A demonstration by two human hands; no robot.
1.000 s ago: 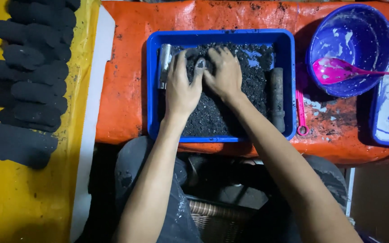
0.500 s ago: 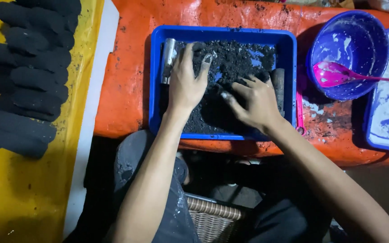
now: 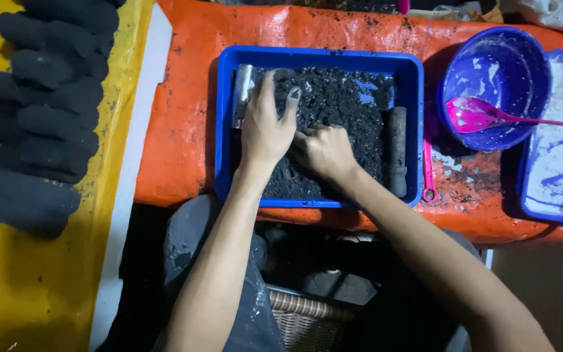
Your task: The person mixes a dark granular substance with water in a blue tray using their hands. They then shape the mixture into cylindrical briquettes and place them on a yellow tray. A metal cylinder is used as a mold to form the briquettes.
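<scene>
a: black mix fills the blue tray, lying under and beyond both sets of fingers. how's the grip?

b: left hand lies flat on the mix, fingers together, thumb out, just beside the metal tube at its outer edge. right hand is curled in a loose fist, knuckles touching the left palm; whether it clutches mix i cannot tell.

a: advice?

b: i'd judge it best to gather with cupped fingers, press firmly, and keep crumbs inside the rim.

a: counts?

b: one tray, one tube, one dark rod past the right knuckles, one purple bowl, one pink spoon. the black logs overlap, so roughly a dozen.
</scene>
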